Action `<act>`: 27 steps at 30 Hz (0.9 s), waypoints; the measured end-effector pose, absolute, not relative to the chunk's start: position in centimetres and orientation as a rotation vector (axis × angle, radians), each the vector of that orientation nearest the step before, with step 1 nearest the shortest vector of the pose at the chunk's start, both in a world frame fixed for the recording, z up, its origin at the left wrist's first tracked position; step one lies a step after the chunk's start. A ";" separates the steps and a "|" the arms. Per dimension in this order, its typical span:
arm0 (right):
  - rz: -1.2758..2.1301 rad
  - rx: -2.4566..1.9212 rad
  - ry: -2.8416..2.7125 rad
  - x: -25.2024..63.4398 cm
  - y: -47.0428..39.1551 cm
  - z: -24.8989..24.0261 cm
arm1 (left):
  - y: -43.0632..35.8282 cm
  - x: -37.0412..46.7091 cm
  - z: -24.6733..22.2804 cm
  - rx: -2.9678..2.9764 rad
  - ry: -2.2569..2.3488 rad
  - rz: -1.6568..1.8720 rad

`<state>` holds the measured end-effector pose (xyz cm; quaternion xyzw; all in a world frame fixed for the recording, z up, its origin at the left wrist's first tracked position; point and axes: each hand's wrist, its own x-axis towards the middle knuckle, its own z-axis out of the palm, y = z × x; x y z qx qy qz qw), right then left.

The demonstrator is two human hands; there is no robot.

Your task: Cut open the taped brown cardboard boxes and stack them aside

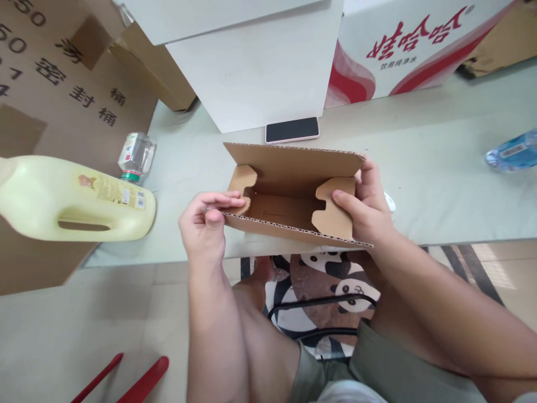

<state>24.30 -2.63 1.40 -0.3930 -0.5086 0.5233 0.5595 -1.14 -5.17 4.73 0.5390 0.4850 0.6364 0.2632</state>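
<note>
The cardboard box (293, 173) sits right between the two hands, over the near side of the desk (440, 168), with its open top facing up. I cannot tell if its bottom touches the desk. The box is long from side to side, so its long way runs from one hand to the other, and its right end tips a little toward the person. Neither hand is nearer, because both are touching it. At the left end of the box, the left hand (205, 224) pinches the near wall, with the thumb outside and the fingers lying over the left small flap (241, 176). At the right end, the right hand (371, 204) grips the box, with its thumb on top of the right small flap (335, 218) and its other fingers around the back corner. Both small flaps lean in over the hole, and the long far wall stands up behind them. Just behind the box, a phone (292, 130) lies flat. Farther behind the box is a big white carton (260, 73). To the left of the box are a clear bottle (136, 154) and a yellow jug (46, 196). Well off to its right is a blue bottle (514, 151).
</note>
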 end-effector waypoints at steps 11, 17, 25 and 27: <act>1.248 -0.997 -1.152 24.1 -2.5 0.3 | -5.0 -1.2 4.1 1.548 1.237 1.692; 1.281 -0.943 -1.185 24.4 -2.4 0.7 | -5.0 -0.7 4.4 1.478 1.414 1.710; 1.262 -0.935 -1.185 24.5 -2.4 1.1 | -4.8 -0.1 5.0 1.436 1.673 1.643; 1.290 -0.922 -1.146 24.5 -2.4 1.1 | -4.8 0.2 5.1 1.433 1.682 1.681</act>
